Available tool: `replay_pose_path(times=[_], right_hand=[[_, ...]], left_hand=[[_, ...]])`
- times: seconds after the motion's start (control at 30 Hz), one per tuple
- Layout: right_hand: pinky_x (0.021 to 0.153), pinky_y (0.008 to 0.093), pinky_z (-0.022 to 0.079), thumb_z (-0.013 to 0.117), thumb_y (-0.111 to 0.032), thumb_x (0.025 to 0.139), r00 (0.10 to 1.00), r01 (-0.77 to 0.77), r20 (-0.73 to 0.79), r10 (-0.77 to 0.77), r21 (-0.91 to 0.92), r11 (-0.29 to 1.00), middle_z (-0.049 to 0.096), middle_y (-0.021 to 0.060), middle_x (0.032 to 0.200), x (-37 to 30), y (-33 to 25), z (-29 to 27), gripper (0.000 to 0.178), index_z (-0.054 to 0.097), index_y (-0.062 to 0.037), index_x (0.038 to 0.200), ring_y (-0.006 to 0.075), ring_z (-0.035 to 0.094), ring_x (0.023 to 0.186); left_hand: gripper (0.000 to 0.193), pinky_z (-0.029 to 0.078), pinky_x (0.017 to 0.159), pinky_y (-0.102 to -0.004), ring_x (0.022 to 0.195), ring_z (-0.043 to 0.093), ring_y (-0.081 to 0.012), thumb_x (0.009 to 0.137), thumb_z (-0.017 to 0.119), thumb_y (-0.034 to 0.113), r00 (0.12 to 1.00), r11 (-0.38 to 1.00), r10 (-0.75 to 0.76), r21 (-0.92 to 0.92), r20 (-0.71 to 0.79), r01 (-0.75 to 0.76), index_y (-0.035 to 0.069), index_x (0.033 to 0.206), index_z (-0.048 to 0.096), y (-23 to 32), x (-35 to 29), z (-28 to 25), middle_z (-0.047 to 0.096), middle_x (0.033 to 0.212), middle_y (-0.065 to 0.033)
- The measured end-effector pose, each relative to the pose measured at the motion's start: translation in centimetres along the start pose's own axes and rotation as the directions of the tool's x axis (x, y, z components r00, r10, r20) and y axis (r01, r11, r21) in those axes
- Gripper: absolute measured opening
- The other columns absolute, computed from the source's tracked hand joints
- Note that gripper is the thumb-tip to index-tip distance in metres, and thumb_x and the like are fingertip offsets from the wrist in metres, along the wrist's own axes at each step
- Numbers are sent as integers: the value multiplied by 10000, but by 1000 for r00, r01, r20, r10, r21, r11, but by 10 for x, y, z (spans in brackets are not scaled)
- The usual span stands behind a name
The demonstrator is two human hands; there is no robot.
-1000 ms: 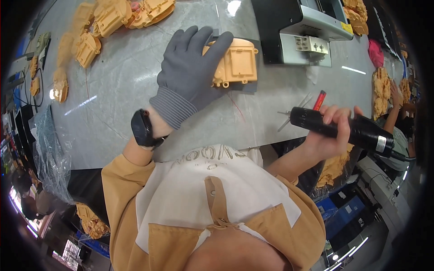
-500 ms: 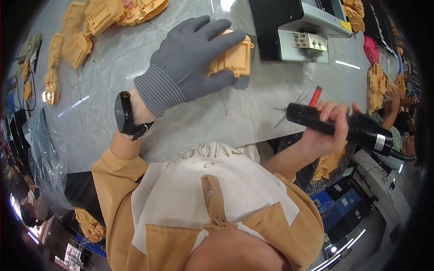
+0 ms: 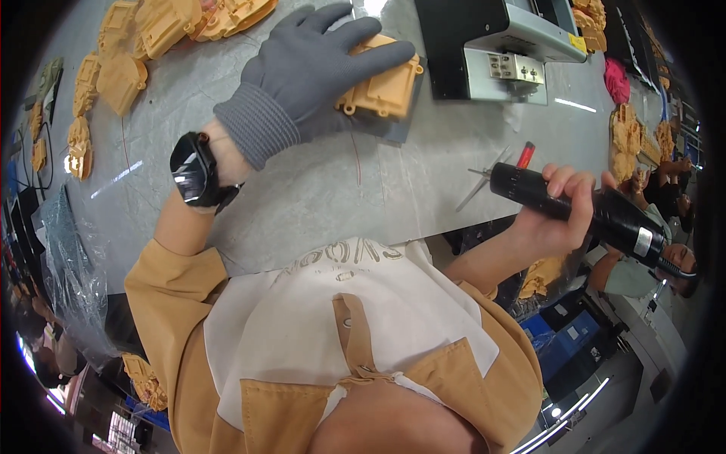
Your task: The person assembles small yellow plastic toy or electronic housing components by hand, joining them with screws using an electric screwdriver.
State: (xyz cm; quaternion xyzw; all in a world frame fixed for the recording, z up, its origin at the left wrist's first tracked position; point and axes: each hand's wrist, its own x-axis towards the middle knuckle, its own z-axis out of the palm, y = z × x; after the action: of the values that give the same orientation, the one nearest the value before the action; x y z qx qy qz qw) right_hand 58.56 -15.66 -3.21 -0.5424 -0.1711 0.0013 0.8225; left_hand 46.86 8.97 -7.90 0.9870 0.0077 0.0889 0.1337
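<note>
My left hand [image 3: 306,76], in a grey knitted glove, grips an orange plastic housing [image 3: 392,89] by its left side. One finger stretches across the housing's top edge, and the thumb is hidden. The housing sits slightly tilted at a dark grey flat block [image 3: 408,125] on the table. My bare right hand [image 3: 563,208] is wrapped round a black electric screwdriver [image 3: 523,187], with its bit pointing left and its cord trailing right. Beyond the bit lies a red-handled tool [image 3: 525,155], beside a thin metal rod [image 3: 473,195].
A black and silver machine [image 3: 491,45] with a metal block stands at the back right. Several orange housings [image 3: 166,26] lie at the back left, and more orange parts [image 3: 625,140] at the right. Clear plastic wrap [image 3: 76,265] hangs at the left. Another person [image 3: 635,272] is at the right.
My left hand has moved left and slightly away from me, and the housing has shifted and tilted with it. My right hand and the electric screwdriver have moved slightly right and nearer.
</note>
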Motion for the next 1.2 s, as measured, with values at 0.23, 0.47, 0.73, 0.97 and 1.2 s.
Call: replay_pose_path(times=[0.23,0.47,0.73,0.97,1.2], right_hand=[[582,344,397,501,-74,775,998,45,32,-46,42,998,460,33,638,10,-2,5,391,362,-21,1136,145,451,517],[571,328,440,520,-28,760,949,313,35,-313,14,950,480,68,607,55,2,15,354,377,7,1082,145,477,493],[492,284,440,532,99,686,881,471,14,-472,59,880,511,117,571,61,15,53,387,383,62,1041,150,459,408],[494,296,417,515,41,709,945,192,289,-155,-104,976,464,83,571,21,-13,54,384,397,43,1074,148,444,436],[514,359,436,481,39,754,773,28,619,-139,185,982,488,90,653,-24,-2,73,492,293,-52,1199,188,478,481]], left_hand=[[856,340,958,-428,1160,402,-317,558,734,483,999,999,-49,-19,13,49,277,1298,356,14,-10,-2,421,1245,-124],[845,190,1025,-496,1193,354,-375,594,600,669,992,994,-107,30,-67,109,120,1222,472,36,-19,-3,393,1275,-189],[848,264,1005,-474,1144,408,-357,576,712,547,928,915,-289,-352,-236,196,97,1236,425,37,-52,13,403,1266,-168],[819,251,1025,-459,1164,403,-316,552,776,349,924,872,-342,-424,-168,245,109,1239,401,35,-59,35,462,1226,-96],[854,246,1034,-451,1176,404,-310,497,802,252,926,879,-322,-426,-198,215,90,1236,404,30,-59,41,477,1224,-91]])
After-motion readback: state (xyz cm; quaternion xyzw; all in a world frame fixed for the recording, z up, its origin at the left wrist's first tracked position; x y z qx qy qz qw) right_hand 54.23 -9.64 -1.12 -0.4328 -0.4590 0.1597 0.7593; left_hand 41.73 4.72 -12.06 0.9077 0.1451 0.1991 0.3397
